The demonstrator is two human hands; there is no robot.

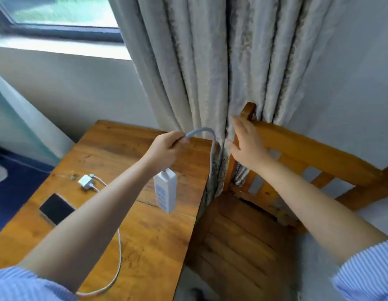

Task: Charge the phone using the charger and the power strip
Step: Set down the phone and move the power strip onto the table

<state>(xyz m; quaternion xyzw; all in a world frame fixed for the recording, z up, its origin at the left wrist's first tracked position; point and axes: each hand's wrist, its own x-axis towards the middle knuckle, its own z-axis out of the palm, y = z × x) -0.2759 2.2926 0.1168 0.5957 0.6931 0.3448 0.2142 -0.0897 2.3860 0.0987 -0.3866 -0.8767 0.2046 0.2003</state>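
Note:
My left hand (166, 149) is shut on the grey cord (207, 135) of a white power strip (166, 191), which dangles upright above the wooden table (145, 235). The cord arches over and drops down beside the curtain. My right hand (246, 144) is flat and open against the curtain (210, 72) at the top of a wooden chair back. A black phone (56, 208) lies face up on the table's left side. Behind it sits a white charger (86, 181), its white cable (118, 257) trailing toward the table's front edge.
A wooden chair (297, 153) stands right of the table, its seat below my right arm. The grey curtain hangs between table and chair, down past the table edge. A window and sill are at upper left. Blue floor shows at far left.

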